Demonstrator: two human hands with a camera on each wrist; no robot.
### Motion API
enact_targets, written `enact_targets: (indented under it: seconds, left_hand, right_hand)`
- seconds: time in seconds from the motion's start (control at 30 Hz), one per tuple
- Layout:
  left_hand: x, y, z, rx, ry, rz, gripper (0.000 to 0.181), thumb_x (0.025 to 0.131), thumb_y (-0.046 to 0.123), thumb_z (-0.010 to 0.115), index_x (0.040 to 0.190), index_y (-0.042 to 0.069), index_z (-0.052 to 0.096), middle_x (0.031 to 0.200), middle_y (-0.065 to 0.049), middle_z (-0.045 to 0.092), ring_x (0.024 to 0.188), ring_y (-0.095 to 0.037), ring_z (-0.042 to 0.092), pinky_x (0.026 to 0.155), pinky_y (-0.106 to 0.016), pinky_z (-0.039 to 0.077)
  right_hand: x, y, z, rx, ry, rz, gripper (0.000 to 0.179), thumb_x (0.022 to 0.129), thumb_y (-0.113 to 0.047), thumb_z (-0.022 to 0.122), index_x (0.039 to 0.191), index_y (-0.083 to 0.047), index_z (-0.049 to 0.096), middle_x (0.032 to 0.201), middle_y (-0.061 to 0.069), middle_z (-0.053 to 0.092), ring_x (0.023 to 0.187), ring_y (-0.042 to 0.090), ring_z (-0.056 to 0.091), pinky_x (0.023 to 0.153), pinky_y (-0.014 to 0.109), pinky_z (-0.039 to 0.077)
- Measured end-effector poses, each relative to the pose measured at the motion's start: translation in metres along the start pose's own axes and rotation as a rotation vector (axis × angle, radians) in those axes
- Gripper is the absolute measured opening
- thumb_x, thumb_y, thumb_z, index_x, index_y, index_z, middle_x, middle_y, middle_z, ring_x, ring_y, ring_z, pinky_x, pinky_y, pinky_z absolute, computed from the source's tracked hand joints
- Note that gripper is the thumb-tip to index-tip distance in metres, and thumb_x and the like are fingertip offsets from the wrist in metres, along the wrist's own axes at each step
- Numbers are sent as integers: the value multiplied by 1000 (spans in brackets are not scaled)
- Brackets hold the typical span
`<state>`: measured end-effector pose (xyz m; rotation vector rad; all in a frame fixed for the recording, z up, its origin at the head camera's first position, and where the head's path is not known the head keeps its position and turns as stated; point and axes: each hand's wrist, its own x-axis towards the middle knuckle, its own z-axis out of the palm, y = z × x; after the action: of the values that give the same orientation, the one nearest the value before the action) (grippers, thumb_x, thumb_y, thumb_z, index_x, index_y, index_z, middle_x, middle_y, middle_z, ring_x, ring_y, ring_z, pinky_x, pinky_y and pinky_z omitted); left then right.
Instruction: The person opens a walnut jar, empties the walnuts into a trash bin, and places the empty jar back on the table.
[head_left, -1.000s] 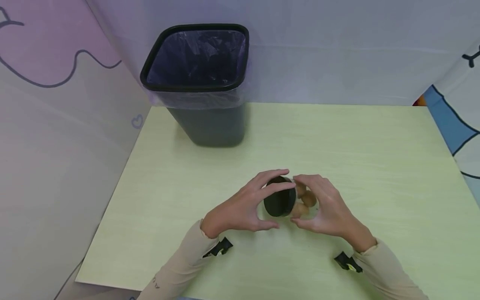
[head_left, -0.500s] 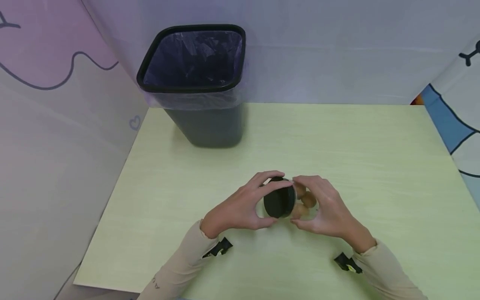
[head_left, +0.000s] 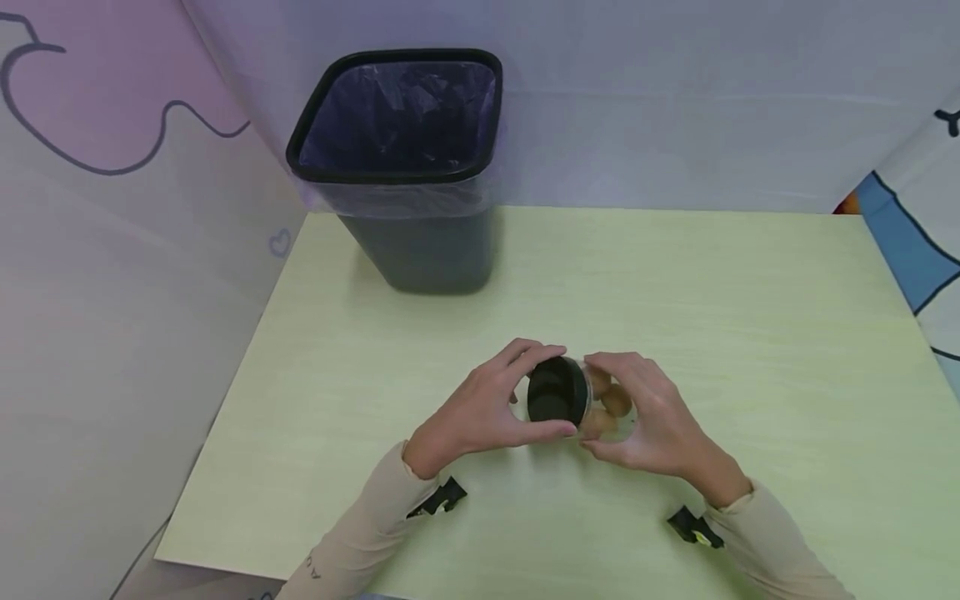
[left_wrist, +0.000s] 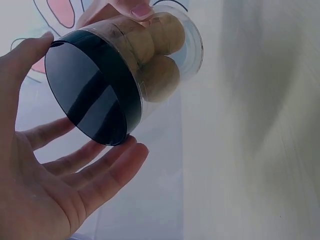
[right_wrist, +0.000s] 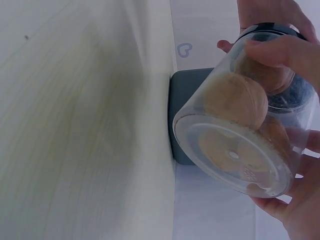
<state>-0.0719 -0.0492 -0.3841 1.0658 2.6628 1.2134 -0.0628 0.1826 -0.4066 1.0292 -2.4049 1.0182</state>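
My right hand (head_left: 654, 412) grips the clear jar (right_wrist: 250, 117) of brown balls (head_left: 617, 400), tipped sideways over the desk (head_left: 712, 292). The fingers of my left hand (head_left: 480, 408) hold the rim of its black lid (head_left: 555, 393). I think I'm working on the lid; turning it would call for a tight squeeze and a steady jar.

Black lid (head_left: 553, 398), clear jar (right_wrist: 231, 157), light-brown balls (left_wrist: 161, 79)
Pale-green tabletop (head_left: 675, 287); black-rimmed grey trash bin (head_left: 438, 254); beige sleeves (head_left: 360, 521); pink-and-white wall (head_left: 135, 250), dark wavy line (head_left: 112, 172).
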Motion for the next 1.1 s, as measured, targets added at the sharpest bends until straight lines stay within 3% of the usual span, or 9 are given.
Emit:
enact_targets:
  seconds: [0.33,0.5,0.73,0.93,1.1]
  left_hand:
    - [0,2,2,61,32,-34,72,68,64,56,129,33,36,117,13,42,86,-5,49,56,-14,40]
    - [1,4,2,85,8,-42,79,66,67,56,133,36,28,128,15,32,102,-2,46,73,-23,45]
    - [3,3,-3,85,-38,120,92,60,63,64,137,32,24,142,9,14,125,-5,22,90,-28,38]
    - [2,3,-6,47,-122,243,93,60,34,78,137,27,25,144,5,10,130,-12,12,94,-27,34]
    - [2,2,-4,44,-113,308,84,62,12,74,134,23,32,142,-2,16,130,-15,14,95,-30,33]
  right_hand:
    - [-1,0,0,-2,4,3,86,44,-34,81,119,-3,51,109,2,55,95,14,49,80,32,34]
    - [-1,1,-1,1,0,3,86,46,-35,81,119,-3,51,109,2,54,95,15,49,81,33,34]
    - [1,2,-1,6,10,-6,86,45,-34,81,118,-3,51,108,3,55,94,15,49,81,33,34]
    - [1,1,-1,9,18,-5,86,44,-33,81,119,-3,51,108,1,55,93,14,49,80,31,34]
    - [1,1,-1,13,22,-10,86,45,-33,81,119,-3,51,108,1,55,92,14,49,79,30,34]
